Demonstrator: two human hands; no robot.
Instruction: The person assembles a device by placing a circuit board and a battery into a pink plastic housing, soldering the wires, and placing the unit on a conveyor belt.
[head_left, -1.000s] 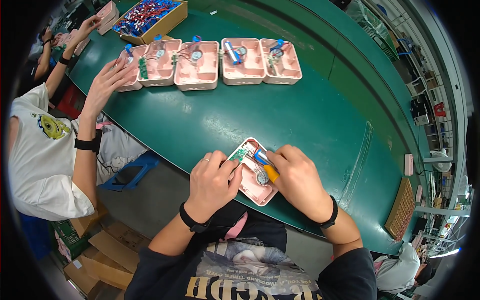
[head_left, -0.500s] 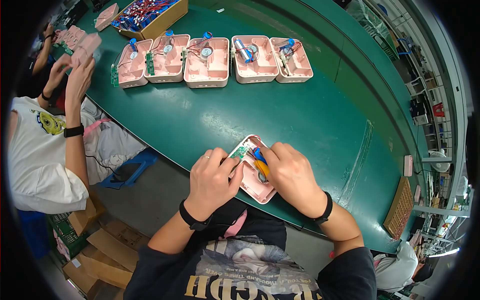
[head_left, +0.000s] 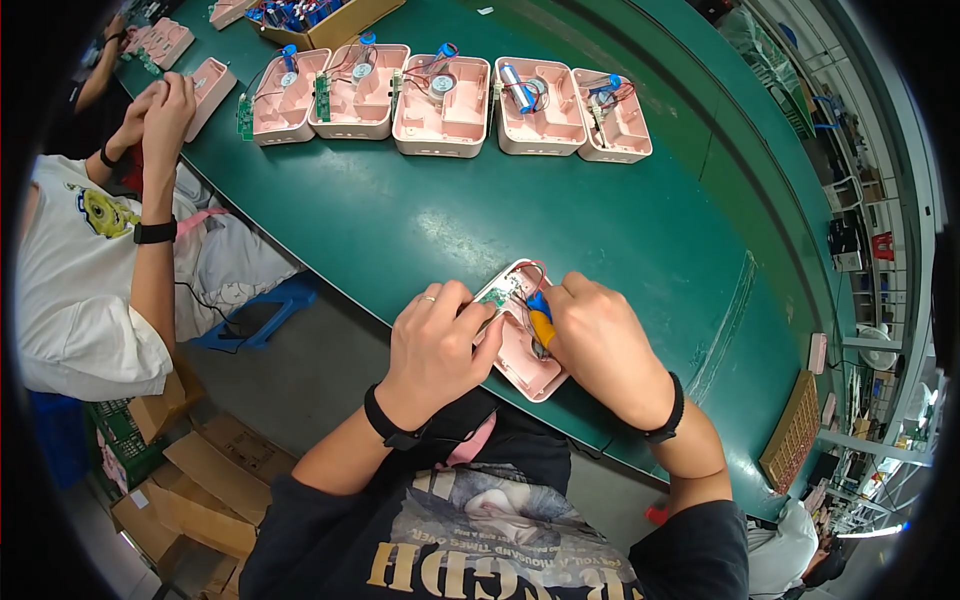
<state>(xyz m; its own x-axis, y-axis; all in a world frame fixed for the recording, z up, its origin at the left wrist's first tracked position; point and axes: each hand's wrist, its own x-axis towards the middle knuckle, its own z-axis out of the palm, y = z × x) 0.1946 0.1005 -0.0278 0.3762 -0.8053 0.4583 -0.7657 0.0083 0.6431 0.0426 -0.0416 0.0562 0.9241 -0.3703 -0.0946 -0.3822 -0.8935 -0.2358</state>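
Our left hand [head_left: 437, 343] grips the pink case [head_left: 524, 368], right hand [head_left: 604, 340] seemingly pinching a yellow piece [head_left: 541, 328] inside, likely fitting, next needing steadiness.

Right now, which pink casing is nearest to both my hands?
The single casing between your left hand and right hand; all others, like the row of five casings, lie farther off.
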